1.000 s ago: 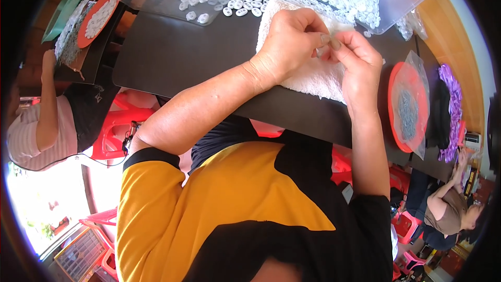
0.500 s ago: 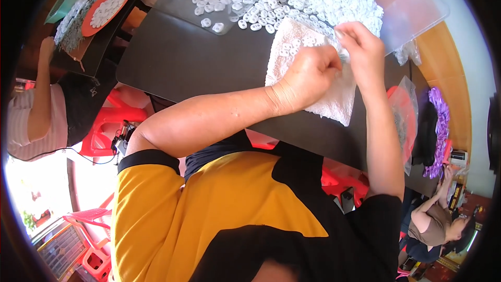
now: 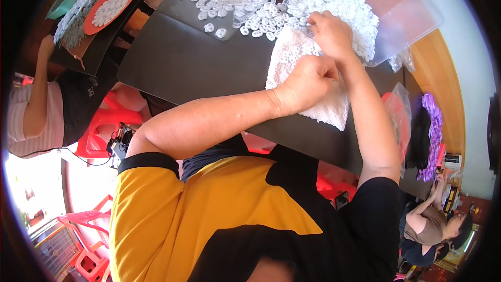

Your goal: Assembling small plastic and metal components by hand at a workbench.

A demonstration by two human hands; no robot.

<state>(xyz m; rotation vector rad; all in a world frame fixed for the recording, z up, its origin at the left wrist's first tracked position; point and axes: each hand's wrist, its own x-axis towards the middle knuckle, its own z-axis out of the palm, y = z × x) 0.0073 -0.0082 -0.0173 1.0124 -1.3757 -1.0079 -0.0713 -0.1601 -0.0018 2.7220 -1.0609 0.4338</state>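
A folded whitish cloth (image 3: 284, 70) lies on the dark table, with several small white oval pieces (image 3: 308, 48) with holes on it. Over the cloth's near part, my left hand (image 3: 310, 81) is closed, thumb and fingers pressed together; what they hold is too small or hidden. My right hand (image 3: 331, 34) reaches past it to the cloth's far edge. Its fingers are bent, fingertips close together by the loose white pieces (image 3: 266, 18); I cannot make out what is between them. Just beyond is a large heap of the same pieces (image 3: 339, 5).
Clear plastic tubs (image 3: 412, 15) hold white pieces at the back of the dark table (image 3: 193, 62). At the far left stand an orange plate (image 3: 99, 23) of pieces and a person's arm (image 3: 39, 78). Purple strands (image 3: 432, 136) hang at right, near another person (image 3: 430, 224).
My right hand has moved away from my left hand, forward and left to the loose pieces at the cloth's far edge. My left hand stays closed over the cloth.
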